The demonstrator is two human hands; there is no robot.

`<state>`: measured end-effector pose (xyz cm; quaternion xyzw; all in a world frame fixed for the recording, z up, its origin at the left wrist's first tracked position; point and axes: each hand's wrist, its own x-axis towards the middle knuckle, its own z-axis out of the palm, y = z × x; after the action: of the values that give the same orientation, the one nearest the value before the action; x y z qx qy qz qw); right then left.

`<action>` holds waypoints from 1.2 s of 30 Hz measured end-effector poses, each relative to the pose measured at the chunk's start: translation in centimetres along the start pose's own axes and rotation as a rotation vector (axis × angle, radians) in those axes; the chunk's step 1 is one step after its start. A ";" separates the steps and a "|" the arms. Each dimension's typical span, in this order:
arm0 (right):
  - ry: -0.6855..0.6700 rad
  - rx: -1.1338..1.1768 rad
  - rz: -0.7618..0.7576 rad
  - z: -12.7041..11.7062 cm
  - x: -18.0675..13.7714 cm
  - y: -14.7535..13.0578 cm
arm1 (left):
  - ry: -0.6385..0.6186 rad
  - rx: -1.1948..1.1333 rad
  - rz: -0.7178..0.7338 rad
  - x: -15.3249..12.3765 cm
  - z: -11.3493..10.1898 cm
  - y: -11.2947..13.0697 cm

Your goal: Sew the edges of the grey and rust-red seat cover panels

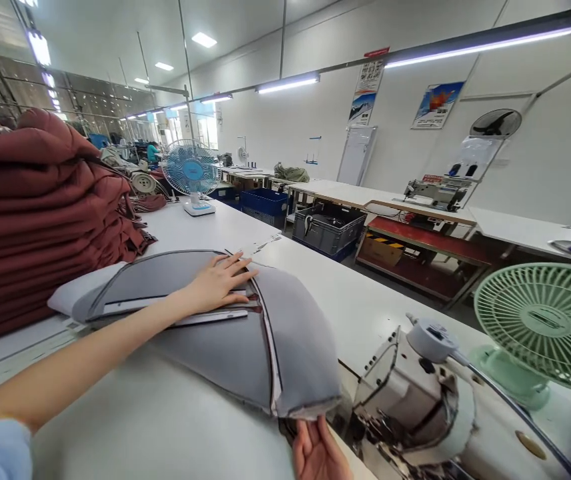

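Note:
A grey padded fabric piece (301, 333) with dark piping, pale strips and a seam across it lies on the white table in front of me. My left hand (218, 283) rests on top of it near the seam, palm down, with its fingers spread. At the near right corner of the piece, my right hand (318, 448) is turned palm up and has hold of the edge. Its fingertips are partly hidden by the fabric. The sewing machine (415, 400) stands just right of that hand.
Folded dark red padded fabric (40, 200) is piled high at the left. A blue fan (193, 172) stands further back on the table (335, 300), and a green fan (545, 327) stands at the right. Grey crates (328, 233) sit on the floor beyond the table.

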<state>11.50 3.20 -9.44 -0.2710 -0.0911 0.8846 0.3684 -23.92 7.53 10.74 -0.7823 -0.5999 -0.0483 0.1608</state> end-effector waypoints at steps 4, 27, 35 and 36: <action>0.002 0.061 -0.013 1.2 -0.5 0.1 | -0.196 -0.039 -0.035 4.7 5.0 -1.0; -0.308 -0.377 -0.098 5.9 -3.4 1.7 | -0.091 -0.203 0.213 -0.6 6.0 8.6; -0.202 -0.429 -0.146 5.8 -3.2 2.4 | -0.133 -0.636 0.325 1.5 12.2 10.9; -0.185 -0.445 -0.156 5.8 -3.2 2.6 | -0.126 -0.643 0.286 1.4 12.8 10.9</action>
<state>8.62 -0.71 -4.16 -0.2554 -0.3376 0.8328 0.3567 -14.59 10.30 -3.04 -0.8705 -0.4470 -0.1633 -0.1257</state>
